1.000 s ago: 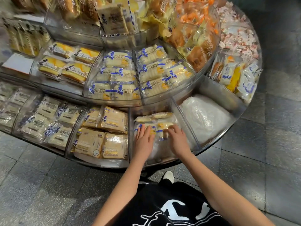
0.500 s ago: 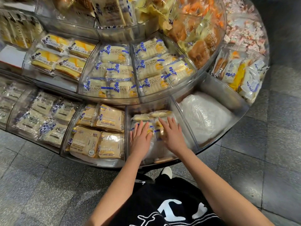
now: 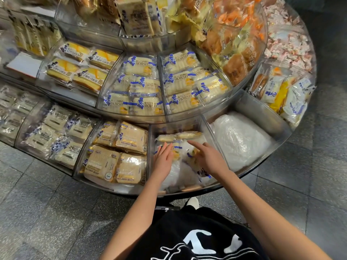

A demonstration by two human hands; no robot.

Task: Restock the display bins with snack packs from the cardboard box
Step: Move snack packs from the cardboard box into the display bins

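Both hands are down in one clear bin (image 3: 213, 141) on the lower tier of a round display stand (image 3: 266, 117). Just left of the left hand, past a clear divider, tan bread packs (image 3: 116, 152) lie flat in two rows. Further left are paler packs (image 3: 56, 132), too blurred to read. Just right of the right hand, past the other divider, the next compartment holds a crumpled white plastic bag (image 3: 238, 141). Beyond the fingertips the upper tier (image 3: 131, 119) juts over the back of the bin, so the way in is from the front and above. Its two nearest compartments are filled with HORSH packs (image 3: 139, 87) in blue and white. Beyond those and to the left sit yellow cake packs (image 3: 80, 68). Below the wrists are a grey tiled floor (image 3: 37, 212), a black shirt (image 3: 197, 226) with white print and the tip of a white shoe (image 3: 193, 202).

The snack packs (image 3: 176, 136) lie inside the bin. Two sit side by side just beyond the fingertips and more are under the palms, on whitish plastic.

The left hand (image 3: 163, 160) is palm down with its fingers straight and close together, resting flat on a pack at the bin's left side. The right hand (image 3: 209, 159) has its index finger stretched forward onto a pack and its other fingers bent over a blue-printed one. Whether it pinches that pack or only presses on it, I cannot tell. The hands are near each other but not touching.
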